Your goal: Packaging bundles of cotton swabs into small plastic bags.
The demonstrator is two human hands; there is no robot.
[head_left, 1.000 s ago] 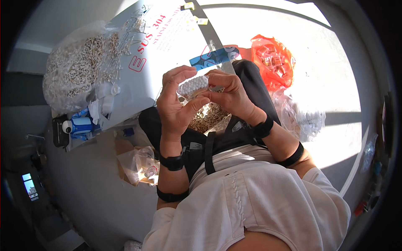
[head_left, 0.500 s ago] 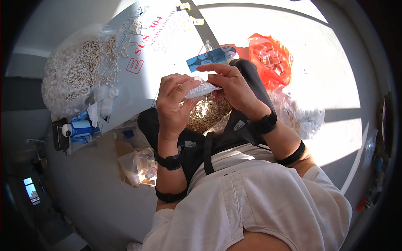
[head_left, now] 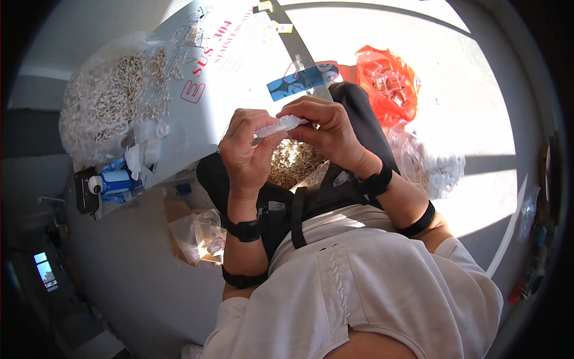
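Above my lap, both hands grip a small clear plastic bag of cotton swabs (head_left: 283,124). My left hand (head_left: 245,149) is closed on its left end, fingers over the top and thumb below. The right end is pinched between the thumb and fingers of my right hand (head_left: 329,128). Beneath the hands, between my legs, lies a heap of loose cotton swabs (head_left: 293,164), partly covered by my hands. On the board at the left rests a large clear bag of loose cotton swabs (head_left: 110,102), with some spilling from its right side.
A pale printed board (head_left: 206,113) spans the far left, with blue tape (head_left: 302,84) at its right edge. Beyond my right knee sits a red plastic bag (head_left: 388,84) of small packs. A blue-and-white bottle (head_left: 113,183) stands left; an open cardboard box (head_left: 179,230) holds clear plastic.
My right hand's fingers have folded down onto the bag; its index finger was stretched out before. The bag has tilted flatter, so the white swab tips show less.
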